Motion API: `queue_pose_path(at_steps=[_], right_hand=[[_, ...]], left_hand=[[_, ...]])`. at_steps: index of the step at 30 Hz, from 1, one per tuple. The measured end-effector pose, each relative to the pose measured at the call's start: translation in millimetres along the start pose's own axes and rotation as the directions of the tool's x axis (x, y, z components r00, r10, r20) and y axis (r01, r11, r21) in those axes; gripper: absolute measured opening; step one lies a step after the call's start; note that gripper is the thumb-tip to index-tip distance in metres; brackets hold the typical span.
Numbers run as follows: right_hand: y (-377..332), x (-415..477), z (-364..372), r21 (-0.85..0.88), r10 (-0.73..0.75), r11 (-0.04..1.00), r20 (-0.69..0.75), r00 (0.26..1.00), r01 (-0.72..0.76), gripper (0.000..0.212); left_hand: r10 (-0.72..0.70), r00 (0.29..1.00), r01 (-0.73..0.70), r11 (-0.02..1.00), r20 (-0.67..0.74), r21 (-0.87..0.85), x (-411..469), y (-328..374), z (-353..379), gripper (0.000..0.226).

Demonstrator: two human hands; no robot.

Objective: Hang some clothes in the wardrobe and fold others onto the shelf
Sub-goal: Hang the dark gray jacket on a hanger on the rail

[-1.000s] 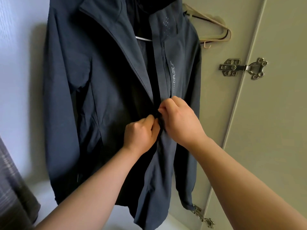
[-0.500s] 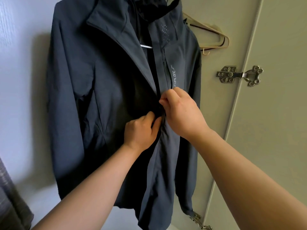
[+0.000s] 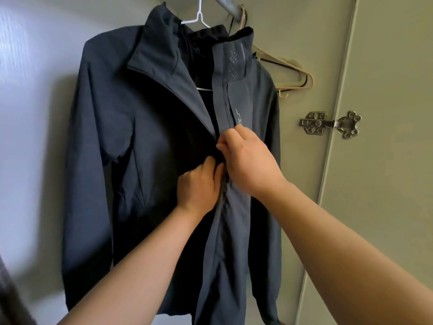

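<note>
Pinching the front edges of a dark slate-blue fabric jacket at mid-chest with left hand, just below, and right hand, forearms raised. Hangs on a thin white wire hanger.

Dark jacket hangs on white hanger from rail. Left hand and right hand pinch its front edges together mid-chest. Beige hangers behind; door hinge right.

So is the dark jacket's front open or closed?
Open above the left hand and right hand: the jacket edges part there, showing the white hanger. Below them they meet; zipped or not, cannot tell.
</note>
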State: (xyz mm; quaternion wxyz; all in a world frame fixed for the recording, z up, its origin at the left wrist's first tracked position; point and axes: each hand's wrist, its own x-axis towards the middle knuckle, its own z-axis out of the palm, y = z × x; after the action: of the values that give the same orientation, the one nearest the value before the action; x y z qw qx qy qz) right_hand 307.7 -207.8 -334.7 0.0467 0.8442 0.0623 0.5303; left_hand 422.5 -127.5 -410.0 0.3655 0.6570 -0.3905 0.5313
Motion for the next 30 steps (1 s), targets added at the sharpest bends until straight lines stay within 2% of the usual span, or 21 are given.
queue_pose_path(at_steps=[3,7,11,17,24,27,30], right_hand=[[2,5,-3,-0.029,-0.032,0.999,0.013,0.999,0.032,0.014],[16,13,-12,-0.055,-0.016,0.998,0.020,1.000,0.018,0.014],[20,30,-24,-0.091,-0.042,0.995,-0.026,0.999,0.040,0.014],[18,36,-22,-0.072,-0.047,0.996,-0.028,0.999,0.045,0.016],[30,62,-40,-0.121,-0.077,0.990,-0.036,0.996,0.072,0.014],[26,63,-37,-0.123,-0.098,0.988,-0.060,0.993,0.090,0.014],[25,63,-33,-0.110,-0.097,0.990,-0.070,0.993,0.089,0.014]], left_hand=[[0.072,0.997,-0.072,0.997,-0.030,-0.003,6,-1,7,0.054],[0.125,0.992,-0.124,0.991,-0.021,0.042,5,-1,8,0.037],[0.168,0.986,-0.167,0.985,-0.008,0.045,5,-4,5,0.038],[0.030,0.999,-0.031,0.996,-0.017,-0.078,39,12,1,0.043],[0.154,0.988,-0.153,0.987,-0.021,0.038,48,0,7,0.044],[0.140,0.990,-0.140,0.989,0.003,0.056,49,-3,5,0.044],[0.070,0.997,-0.069,0.997,-0.013,0.029,67,1,-1,0.041]])
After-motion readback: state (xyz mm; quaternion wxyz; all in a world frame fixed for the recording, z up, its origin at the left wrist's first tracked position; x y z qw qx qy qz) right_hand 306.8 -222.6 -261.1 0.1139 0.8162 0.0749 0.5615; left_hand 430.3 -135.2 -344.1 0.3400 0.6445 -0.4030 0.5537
